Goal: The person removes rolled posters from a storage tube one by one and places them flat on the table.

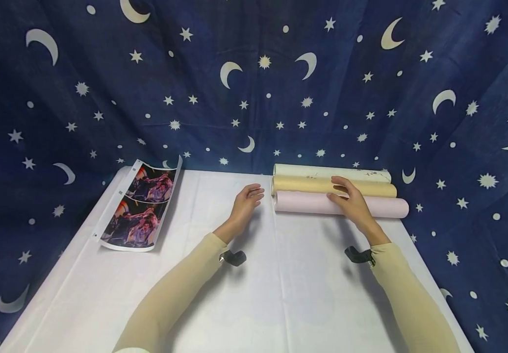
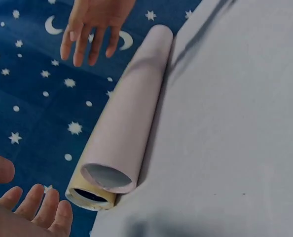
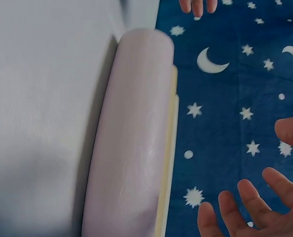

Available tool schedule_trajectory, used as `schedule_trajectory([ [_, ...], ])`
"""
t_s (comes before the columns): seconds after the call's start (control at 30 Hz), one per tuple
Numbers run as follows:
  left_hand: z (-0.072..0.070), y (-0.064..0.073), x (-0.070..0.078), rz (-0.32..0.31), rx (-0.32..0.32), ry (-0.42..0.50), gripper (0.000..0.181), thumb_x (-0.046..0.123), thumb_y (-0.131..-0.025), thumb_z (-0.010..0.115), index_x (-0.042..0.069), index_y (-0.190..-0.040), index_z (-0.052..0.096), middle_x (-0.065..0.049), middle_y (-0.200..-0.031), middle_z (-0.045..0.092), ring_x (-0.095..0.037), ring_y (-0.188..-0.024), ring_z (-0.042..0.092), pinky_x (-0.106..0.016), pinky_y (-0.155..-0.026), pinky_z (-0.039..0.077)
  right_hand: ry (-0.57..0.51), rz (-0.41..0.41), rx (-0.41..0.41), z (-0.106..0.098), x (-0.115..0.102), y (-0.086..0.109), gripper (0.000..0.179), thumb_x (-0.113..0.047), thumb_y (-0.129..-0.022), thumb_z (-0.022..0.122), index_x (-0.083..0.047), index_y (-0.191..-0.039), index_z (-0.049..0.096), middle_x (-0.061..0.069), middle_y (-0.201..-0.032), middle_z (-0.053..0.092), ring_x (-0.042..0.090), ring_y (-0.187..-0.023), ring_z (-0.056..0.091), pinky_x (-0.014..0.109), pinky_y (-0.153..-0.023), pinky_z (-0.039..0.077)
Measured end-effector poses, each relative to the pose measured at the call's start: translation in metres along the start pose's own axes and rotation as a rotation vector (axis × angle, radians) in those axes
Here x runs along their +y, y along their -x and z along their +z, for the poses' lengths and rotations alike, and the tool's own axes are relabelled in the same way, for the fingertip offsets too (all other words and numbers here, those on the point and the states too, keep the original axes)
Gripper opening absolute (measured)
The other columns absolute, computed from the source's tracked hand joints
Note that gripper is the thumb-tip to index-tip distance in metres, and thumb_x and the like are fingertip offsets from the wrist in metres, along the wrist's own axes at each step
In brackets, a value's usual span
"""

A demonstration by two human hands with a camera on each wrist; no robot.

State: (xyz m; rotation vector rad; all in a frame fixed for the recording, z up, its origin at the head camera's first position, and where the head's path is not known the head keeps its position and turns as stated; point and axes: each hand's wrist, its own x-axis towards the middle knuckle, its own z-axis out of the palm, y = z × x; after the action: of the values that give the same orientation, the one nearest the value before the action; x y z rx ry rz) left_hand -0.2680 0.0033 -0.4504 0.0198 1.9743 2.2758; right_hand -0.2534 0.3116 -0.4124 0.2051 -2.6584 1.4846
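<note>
Three rolls lie side by side at the back right of the white table: a pink roll [image 1: 307, 203] in front, a yellow roll [image 1: 300, 185] behind it, and a cream patterned roll [image 1: 295, 170] at the rear. Over the pink and yellow rolls hovers my right hand [image 1: 350, 202], fingers spread and holding nothing. Just left of the rolls' ends, my left hand [image 1: 243, 205] is held above the table with relaxed fingers, also holding nothing. The left wrist view shows the hollow ends of the pink roll [image 2: 124, 113] and the yellow roll [image 2: 92, 198].
A curled printed sheet [image 1: 139, 208] with two similar colourful pictures lies at the table's left side. White cloth covers the table [image 1: 254, 299]. Behind and around it hangs a dark blue curtain [image 1: 205, 117] with moons and stars.
</note>
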Motion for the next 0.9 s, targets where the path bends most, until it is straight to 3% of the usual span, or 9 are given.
schedule_trajectory([
  [0.17, 0.009, -0.017, -0.004, -0.020, 0.008, 0.000, 0.042, 0.009, -0.098, 0.053, 0.002, -0.139, 0.047, -0.018, -0.140, 0.055, -0.028, -0.132, 0.051, -0.041, -0.112, 0.042, 0.045, 0.016, 0.003, -0.003, 0.007, -0.018, 0.061, -0.026, -0.095, 0.065, -0.008, -0.147, 0.040, 0.016, -0.153, 0.040, 0.039, -0.140, 0.037, 0.054, -0.112, 0.035],
  [0.33, 0.016, -0.032, -0.007, -0.032, 0.008, -0.023, 0.043, 0.009, -0.098, 0.051, 0.003, -0.140, 0.047, -0.018, -0.142, 0.054, -0.029, -0.134, 0.050, -0.043, -0.112, 0.041, 0.163, 0.041, -0.014, -0.003, 0.012, -0.033, 0.061, -0.026, -0.095, 0.064, -0.009, -0.148, 0.039, 0.018, -0.153, 0.039, 0.039, -0.141, 0.036, 0.057, -0.113, 0.033],
  [0.53, 0.022, -0.047, -0.016, -0.121, -0.018, -0.056, 0.048, 0.014, -0.099, 0.049, 0.005, -0.146, 0.041, -0.015, -0.148, 0.048, -0.033, -0.137, 0.046, -0.050, -0.113, 0.038, 0.306, 0.087, -0.049, -0.001, 0.018, -0.047, 0.063, -0.028, -0.094, 0.063, -0.012, -0.150, 0.037, 0.020, -0.154, 0.034, 0.044, -0.142, 0.031, 0.062, -0.113, 0.029],
  [0.9, 0.032, -0.067, -0.024, -0.147, -0.054, -0.081, 0.052, 0.021, -0.100, 0.050, 0.009, -0.150, 0.038, -0.012, -0.149, 0.047, -0.030, -0.140, 0.043, -0.048, -0.117, 0.034, 0.437, 0.024, -0.097, 0.011, 0.024, -0.059, 0.063, -0.029, -0.094, 0.062, -0.009, -0.149, 0.038, 0.023, -0.151, 0.035, 0.046, -0.140, 0.032, 0.062, -0.115, 0.025],
])
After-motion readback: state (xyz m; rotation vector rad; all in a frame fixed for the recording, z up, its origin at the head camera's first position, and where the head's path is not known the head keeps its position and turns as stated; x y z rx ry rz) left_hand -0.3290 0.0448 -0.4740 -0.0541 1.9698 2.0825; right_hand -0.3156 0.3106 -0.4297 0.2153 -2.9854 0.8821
